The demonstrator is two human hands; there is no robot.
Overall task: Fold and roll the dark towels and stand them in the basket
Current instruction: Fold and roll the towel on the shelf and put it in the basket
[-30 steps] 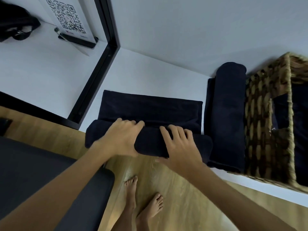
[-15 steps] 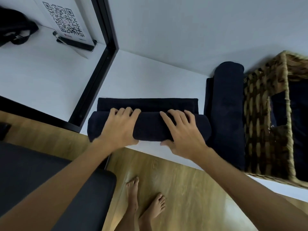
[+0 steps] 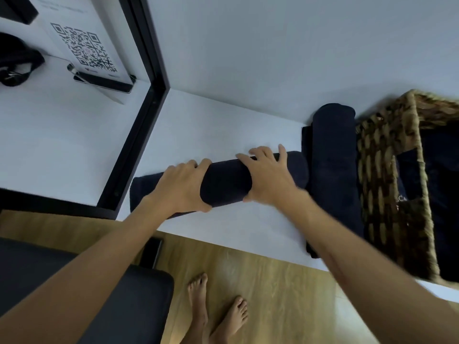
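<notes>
Bare feet stand on pale wood-grain floor beside a dark padded seat. On the smooth white bench, a soft dark rolled towel lies crosswise. The left hand and right hand curl over it, each grip wrapped around the roll. Right of it lies a second rolled towel, touching a coarse woven basket holding dark cloth. Far left, a QR-code sign stands behind a black frame.
</notes>
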